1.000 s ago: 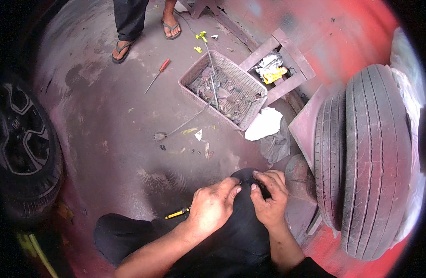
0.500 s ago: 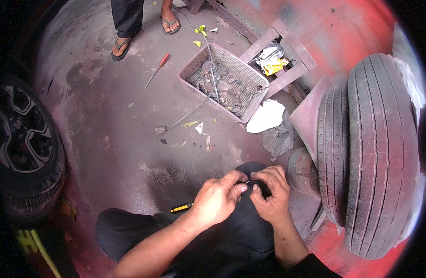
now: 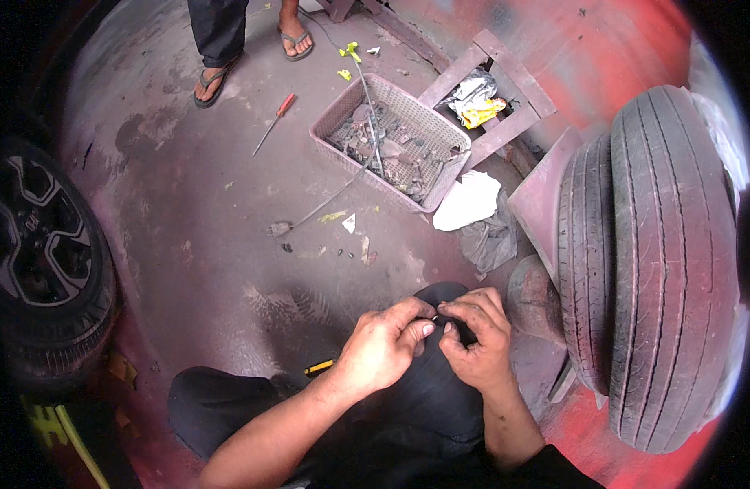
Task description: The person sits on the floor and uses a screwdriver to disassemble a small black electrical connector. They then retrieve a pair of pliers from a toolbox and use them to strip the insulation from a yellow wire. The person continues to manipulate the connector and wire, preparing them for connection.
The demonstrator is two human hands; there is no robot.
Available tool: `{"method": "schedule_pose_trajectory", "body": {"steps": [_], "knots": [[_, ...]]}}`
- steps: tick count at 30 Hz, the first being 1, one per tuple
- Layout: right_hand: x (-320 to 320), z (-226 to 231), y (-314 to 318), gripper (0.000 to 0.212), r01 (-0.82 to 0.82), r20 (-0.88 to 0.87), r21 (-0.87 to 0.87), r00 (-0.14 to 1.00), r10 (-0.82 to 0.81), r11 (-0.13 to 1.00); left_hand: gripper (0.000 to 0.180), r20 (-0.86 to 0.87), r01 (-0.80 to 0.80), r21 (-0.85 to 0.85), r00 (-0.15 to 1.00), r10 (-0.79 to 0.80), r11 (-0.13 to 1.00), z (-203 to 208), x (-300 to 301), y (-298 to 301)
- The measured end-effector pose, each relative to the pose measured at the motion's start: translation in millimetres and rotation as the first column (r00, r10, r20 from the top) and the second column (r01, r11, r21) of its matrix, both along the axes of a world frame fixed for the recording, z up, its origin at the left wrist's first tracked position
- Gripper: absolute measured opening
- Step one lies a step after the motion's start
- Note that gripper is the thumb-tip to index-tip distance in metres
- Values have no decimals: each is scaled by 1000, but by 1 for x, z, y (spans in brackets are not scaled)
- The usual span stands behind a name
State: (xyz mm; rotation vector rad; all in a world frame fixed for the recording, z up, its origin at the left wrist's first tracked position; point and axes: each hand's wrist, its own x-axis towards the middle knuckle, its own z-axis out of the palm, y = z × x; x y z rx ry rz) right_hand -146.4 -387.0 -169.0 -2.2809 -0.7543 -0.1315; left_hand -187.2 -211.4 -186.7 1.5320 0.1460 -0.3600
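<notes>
Above my dark-trousered knee, my left hand (image 3: 384, 344) and my right hand (image 3: 478, 336) meet fingertip to fingertip. Both are closed in a pinch on something tiny between them, with a pale glint at the left fingertips. What it is stays too small and too covered by the fingers to name. A yellow and black tool (image 3: 318, 368), partly hidden, lies on the floor beside my left forearm.
A pink plastic basket (image 3: 322, 140) of scraps stands ahead, a cable (image 3: 334, 196) with a plug across it. A red-handled screwdriver (image 3: 274, 124) lies left of it. Tyres (image 3: 673, 269) stand at right, a wheel (image 3: 49, 236) at left. Another person's sandalled foot (image 3: 208, 85) is at the back.
The view has shifted slightly. Both hands keep their pinch at nearly the same place, and more of the left forearm covers the yellow and black tool.
</notes>
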Motion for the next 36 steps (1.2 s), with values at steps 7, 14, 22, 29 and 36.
{"method": "schedule_pose_trajectory", "body": {"steps": [7,14,22,29,36], "knots": [[2,7,-8,24,-89,-103,-32,991,86,995,8,-76,54,-86,995,-61,995,-6,5,2],[5,8,-9,22,-144,-112,-71,984,135,987,10,-301,-68,-176,953,12,982,-10,4,-12],[-20,6,2,21,142,-237,73,964,-121,987,8,256,-225,413,959,124,882,-5,-8,-29],[-26,8,6,15,215,-201,23,958,-206,976,13,63,-86,93,995,81,992,-9,-3,-6],[-23,7,10,8,242,-115,-26,963,-243,970,15,-70,-80,14,994,81,997,-6,2,-12]]}}
